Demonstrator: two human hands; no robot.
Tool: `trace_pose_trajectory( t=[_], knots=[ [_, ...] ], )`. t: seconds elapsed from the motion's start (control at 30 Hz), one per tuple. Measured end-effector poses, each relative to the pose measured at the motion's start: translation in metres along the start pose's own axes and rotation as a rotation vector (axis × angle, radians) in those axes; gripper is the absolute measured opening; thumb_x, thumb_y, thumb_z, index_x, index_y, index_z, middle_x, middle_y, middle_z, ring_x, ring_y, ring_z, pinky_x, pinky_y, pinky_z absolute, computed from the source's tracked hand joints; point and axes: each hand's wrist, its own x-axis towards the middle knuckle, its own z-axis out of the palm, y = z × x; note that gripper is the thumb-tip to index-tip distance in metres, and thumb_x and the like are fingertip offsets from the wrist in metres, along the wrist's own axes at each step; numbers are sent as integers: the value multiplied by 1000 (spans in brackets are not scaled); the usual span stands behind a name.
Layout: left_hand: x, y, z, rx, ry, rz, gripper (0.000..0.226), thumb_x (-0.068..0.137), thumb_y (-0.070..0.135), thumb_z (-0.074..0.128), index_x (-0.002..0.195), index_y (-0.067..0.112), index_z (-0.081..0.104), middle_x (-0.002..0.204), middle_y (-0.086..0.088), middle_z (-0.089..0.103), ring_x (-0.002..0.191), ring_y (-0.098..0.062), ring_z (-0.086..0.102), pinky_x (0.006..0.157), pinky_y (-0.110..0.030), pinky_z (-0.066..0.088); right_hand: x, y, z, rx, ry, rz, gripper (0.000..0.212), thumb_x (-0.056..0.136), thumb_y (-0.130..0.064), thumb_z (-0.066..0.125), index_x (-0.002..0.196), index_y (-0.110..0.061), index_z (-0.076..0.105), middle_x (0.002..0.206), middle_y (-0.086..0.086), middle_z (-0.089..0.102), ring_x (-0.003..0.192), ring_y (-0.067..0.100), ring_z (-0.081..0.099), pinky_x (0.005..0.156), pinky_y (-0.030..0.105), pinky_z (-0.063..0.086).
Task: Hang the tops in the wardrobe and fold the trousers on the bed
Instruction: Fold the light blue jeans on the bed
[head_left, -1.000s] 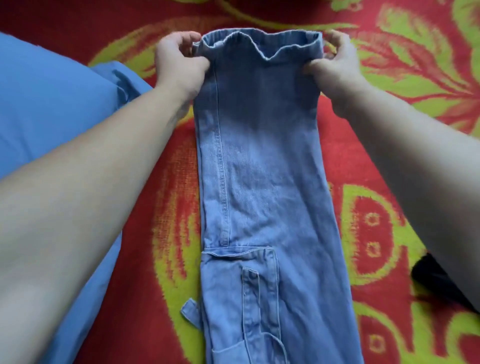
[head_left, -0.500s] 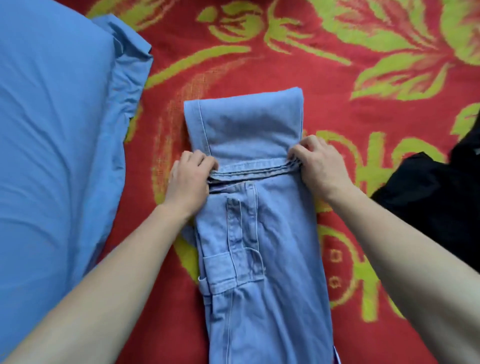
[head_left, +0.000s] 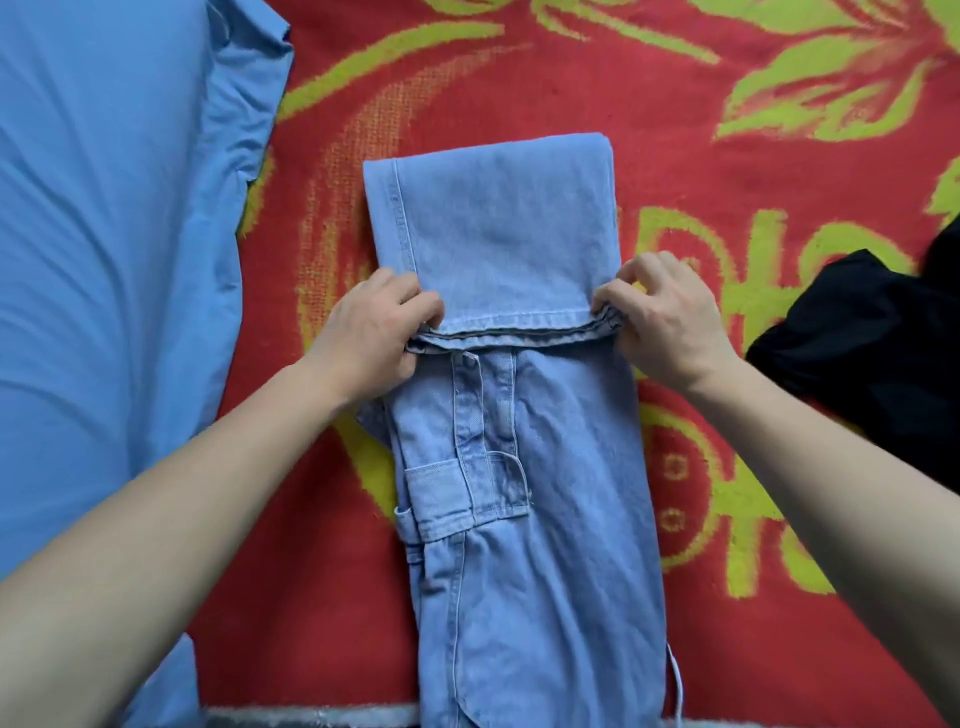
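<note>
Light blue jeans (head_left: 519, 519) lie lengthwise on the red and green bed cover (head_left: 675, 93). Their leg end is folded back toward me, so the hems lie across the pocket area. My left hand (head_left: 374, 338) pinches the left corner of the hems. My right hand (head_left: 665, 322) pinches the right corner. The fold's crease is at the far end, and the waist end runs off the bottom of the view.
A blue garment (head_left: 104, 260) is spread over the left of the bed. A black garment (head_left: 872, 374) lies bunched at the right edge. A pale strip of the bed's front edge (head_left: 311, 717) shows at the bottom.
A second ago both hands held the hems stretched out at the far end. They have since brought the hems back toward me and laid them over the pocket area.
</note>
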Motion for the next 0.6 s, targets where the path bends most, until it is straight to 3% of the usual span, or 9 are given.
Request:
trace_pose_trajectory(
  t=[0.07, 0.17, 0.23, 0.3, 0.37, 0.4, 0.47, 0.53, 0.6],
  knots=[
    [-4, 2, 1, -16, -78, 6, 37, 58, -6, 61, 92, 8, 62, 88, -10, 56, 84, -33, 50, 68, -36, 42, -6, -2, 0, 10, -86, -25, 33, 68, 10, 61, 92, -9, 73, 90, 17, 62, 76, 35, 56, 62, 40, 45],
    [6, 2, -10, -158, -310, -84, 29, 70, 2, 58, 97, 13, 61, 97, -5, 58, 99, -30, 49, 86, -42, 42, 4, -5, -6, 51, -302, 110, 35, 75, 8, 61, 94, -18, 76, 92, 13, 61, 86, 36, 56, 72, 40, 39],
    [23, -4, -25, -202, -433, -193, 18, 76, 24, 52, 90, 23, 63, 94, 3, 63, 102, -26, 55, 90, -38, 41, 21, -8, -15, -17, -305, 161, 25, 80, -5, 62, 87, -23, 77, 91, 7, 59, 90, 33, 54, 76, 38, 33],
    [45, -7, -34, -263, -335, -313, 38, 70, 46, 35, 81, 26, 66, 89, 7, 65, 98, -24, 59, 89, -38, 38, 43, -14, -19, -43, -103, 191, 22, 79, -11, 58, 87, -20, 76, 95, 10, 60, 89, 34, 56, 73, 37, 31],
    [64, -5, -27, -203, 30, -378, 52, 77, 47, 26, 98, 26, 70, 113, -1, 63, 113, -25, 53, 92, -41, 32, 68, -24, -13, -9, 77, 265, 39, 83, -12, 50, 115, -14, 71, 121, 21, 60, 106, 40, 58, 80, 41, 40],
    [71, -3, -19, -98, 187, -413, 55, 86, 45, 26, 119, 25, 64, 134, -7, 54, 128, -26, 44, 100, -44, 29, 79, -27, -8, -14, 76, 306, 46, 91, -18, 46, 134, -14, 60, 141, 25, 49, 125, 43, 50, 94, 45, 41],
    [82, -5, 4, 59, 176, -493, 57, 100, 48, 21, 152, 27, 30, 163, -11, 13, 150, -27, 10, 115, -53, 11, 95, -24, 10, -107, -78, 362, 60, 103, -44, 33, 157, -18, 28, 163, 23, 14, 150, 41, 19, 117, 52, 23],
    [82, -12, 34, 84, -7, -551, 64, 100, 58, 12, 157, 30, 0, 164, -8, -14, 151, -24, -14, 118, -60, -2, 97, -15, 34, -121, -244, 383, 68, 102, -59, 22, 160, -26, 7, 167, 14, -7, 153, 37, -1, 122, 56, 8],
    [82, -26, 59, 60, -23, -567, 68, 98, 63, 9, 155, 32, -10, 163, -7, -20, 150, -24, -19, 116, -63, -5, 94, -4, 56, -79, -275, 399, 70, 100, -64, 18, 160, -31, 1, 167, 9, -12, 153, 37, -5, 121, 58, 1]
  ],
)
